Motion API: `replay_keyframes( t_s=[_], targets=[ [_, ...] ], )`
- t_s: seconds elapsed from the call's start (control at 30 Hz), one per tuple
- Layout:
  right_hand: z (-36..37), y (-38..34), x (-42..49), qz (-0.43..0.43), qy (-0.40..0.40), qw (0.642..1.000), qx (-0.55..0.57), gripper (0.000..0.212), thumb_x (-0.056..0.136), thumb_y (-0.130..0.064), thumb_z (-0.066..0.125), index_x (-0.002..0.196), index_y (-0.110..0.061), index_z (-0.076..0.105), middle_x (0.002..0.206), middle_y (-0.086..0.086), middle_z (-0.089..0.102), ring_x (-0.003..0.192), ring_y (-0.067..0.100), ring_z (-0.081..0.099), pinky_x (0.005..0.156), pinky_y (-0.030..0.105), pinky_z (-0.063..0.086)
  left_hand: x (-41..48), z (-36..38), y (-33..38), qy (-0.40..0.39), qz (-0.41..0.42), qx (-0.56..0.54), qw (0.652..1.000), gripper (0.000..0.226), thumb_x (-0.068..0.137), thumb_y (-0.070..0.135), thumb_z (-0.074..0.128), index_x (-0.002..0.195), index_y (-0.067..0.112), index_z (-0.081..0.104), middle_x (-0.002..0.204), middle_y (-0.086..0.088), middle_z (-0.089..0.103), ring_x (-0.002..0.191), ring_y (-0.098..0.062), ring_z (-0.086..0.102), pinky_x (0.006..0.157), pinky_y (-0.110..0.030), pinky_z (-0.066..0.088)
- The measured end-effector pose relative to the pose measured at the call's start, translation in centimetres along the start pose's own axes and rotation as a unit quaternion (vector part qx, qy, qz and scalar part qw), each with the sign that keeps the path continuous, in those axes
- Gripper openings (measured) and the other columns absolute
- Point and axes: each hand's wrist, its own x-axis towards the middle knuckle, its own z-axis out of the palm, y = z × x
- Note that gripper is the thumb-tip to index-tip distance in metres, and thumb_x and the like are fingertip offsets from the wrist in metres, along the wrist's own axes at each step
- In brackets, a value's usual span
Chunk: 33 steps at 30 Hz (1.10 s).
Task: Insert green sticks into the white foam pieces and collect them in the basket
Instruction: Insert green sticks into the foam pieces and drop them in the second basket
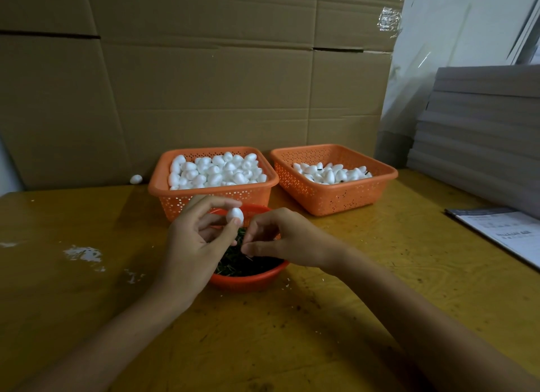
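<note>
My left hand (194, 239) pinches one white foam piece (235, 214) between thumb and forefinger, above a round red bowl (248, 282) of green sticks (242, 260). My right hand (280, 239) hovers over the bowl with its fingertips pinched together just below the foam piece; whether a stick is between them I cannot tell. Behind stand two orange baskets: the left basket (163, 187) is heaped with plain foam pieces, and the right basket (336, 198) holds foam pieces, a few with dark sticks showing.
A loose foam piece (136, 179) lies at the back left by the cardboard wall (204, 84). Grey boards (482, 134) are stacked at the right, with a printed sheet (505, 233) in front of them. White specks mark the yellow wooden table (87, 254) at the left.
</note>
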Motion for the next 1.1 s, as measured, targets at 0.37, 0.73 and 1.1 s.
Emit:
replay_keyframes(
  t_s=[0.37,0.73,1.1],
  targets=[
    [0.0,0.0,0.0,0.002,0.024,0.999,0.028,0.012,0.098,-0.021,0.073,0.1,-0.011,0.078,0.096,0.001,0.077,0.097,0.017,0.072,0.096,0.049,0.056,0.1,-0.3,-0.1,0.008,-0.023,-0.053,0.998,0.019,0.1,0.01,0.067,0.117,0.015,0.071,0.103,0.001,0.079,0.092,-0.02,0.078,0.073,-0.026,0.062],
    [-0.1,0.3,-0.1,0.004,0.037,0.991,0.128,0.015,0.105,-0.017,0.061,0.105,-0.004,0.068,0.092,0.01,0.078,0.087,0.03,0.071,0.083,0.034,0.055,0.5,-0.7,0.1,0.03,-0.04,-0.109,0.993,0.02,0.093,0.014,0.074,0.112,0.018,0.074,0.108,-0.002,0.079,0.096,-0.024,0.079,0.074,-0.029,0.064],
    [-0.1,0.1,-0.1,0.009,0.031,0.988,0.151,0.018,0.106,-0.016,0.058,0.11,0.001,0.062,0.091,0.013,0.078,0.082,0.022,0.07,0.082,0.031,0.056,0.9,-1.1,-0.4,0.02,-0.054,-0.153,0.986,0.028,0.089,-0.001,0.074,0.111,0.016,0.068,0.124,-0.005,0.073,0.108,-0.028,0.076,0.083,-0.031,0.063]
  ],
)
